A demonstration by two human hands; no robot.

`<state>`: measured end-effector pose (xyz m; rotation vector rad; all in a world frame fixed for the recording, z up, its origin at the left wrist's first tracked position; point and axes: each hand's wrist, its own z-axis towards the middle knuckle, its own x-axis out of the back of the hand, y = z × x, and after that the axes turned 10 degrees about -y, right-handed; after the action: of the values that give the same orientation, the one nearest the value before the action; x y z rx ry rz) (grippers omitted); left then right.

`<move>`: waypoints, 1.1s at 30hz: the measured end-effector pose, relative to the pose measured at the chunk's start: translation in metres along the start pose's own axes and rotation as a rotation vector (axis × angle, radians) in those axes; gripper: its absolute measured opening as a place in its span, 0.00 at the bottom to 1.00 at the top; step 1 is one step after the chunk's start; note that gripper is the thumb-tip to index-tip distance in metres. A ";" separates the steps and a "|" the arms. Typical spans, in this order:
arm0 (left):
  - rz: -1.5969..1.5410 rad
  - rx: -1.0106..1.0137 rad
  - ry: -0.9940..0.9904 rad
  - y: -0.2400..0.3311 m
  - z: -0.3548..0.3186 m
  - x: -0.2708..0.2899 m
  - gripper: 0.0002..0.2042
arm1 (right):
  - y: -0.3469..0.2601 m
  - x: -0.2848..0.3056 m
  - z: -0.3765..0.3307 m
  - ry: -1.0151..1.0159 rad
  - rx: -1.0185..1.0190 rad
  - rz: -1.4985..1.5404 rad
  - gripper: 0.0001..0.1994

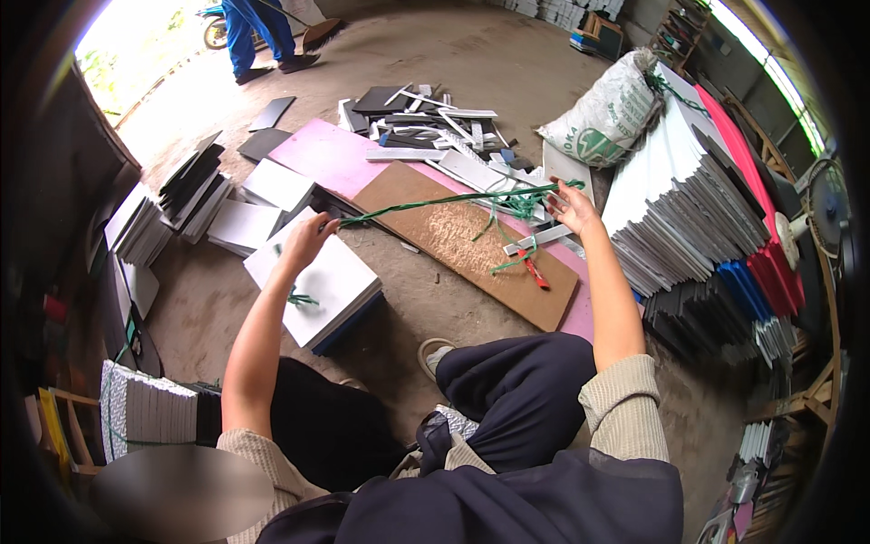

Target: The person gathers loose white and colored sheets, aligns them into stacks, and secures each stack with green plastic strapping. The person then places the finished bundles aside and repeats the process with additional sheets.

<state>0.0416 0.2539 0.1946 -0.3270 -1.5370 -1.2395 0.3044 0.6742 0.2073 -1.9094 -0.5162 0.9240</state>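
Note:
A length of green twine [426,201] is stretched between my two hands above a brown board [385,189]. My left hand [311,239] is closed round its left end, over a stack of white sheets [349,276] with a dark blue underside. My right hand [575,208] pinches the other end between thumb and forefinger, its other fingers partly spread. A short tuft of green twine [303,297] lies on the white stack by my left forearm. Beneath the stretched twine, loose green strands [515,207], a red-handled tool [535,271] and pale crumbs [464,234] lie on the board.
A pink sheet [313,154] and a pile of white and dark offcuts [426,118] lie ahead. Sheet stacks [680,218] and a filled sack [605,113] stand right, near a fan [823,208]. More stacks [145,227] sit left. A person in blue trousers [258,36] stands far off beside a broom.

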 end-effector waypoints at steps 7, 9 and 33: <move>0.175 0.144 -0.006 -0.051 -0.011 -0.010 0.16 | 0.016 0.034 0.000 -0.006 0.226 0.071 0.10; 0.114 0.286 0.015 -0.063 -0.012 -0.010 0.16 | 0.009 0.038 -0.002 -0.022 0.212 0.139 0.09; -0.922 -0.082 -0.268 0.066 0.064 -0.046 0.08 | 0.067 -0.157 0.014 -0.516 0.651 -1.596 0.38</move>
<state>0.0721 0.3521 0.1989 0.2183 -1.9526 -2.0283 0.1938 0.5440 0.2060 -0.2691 -1.4733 0.3245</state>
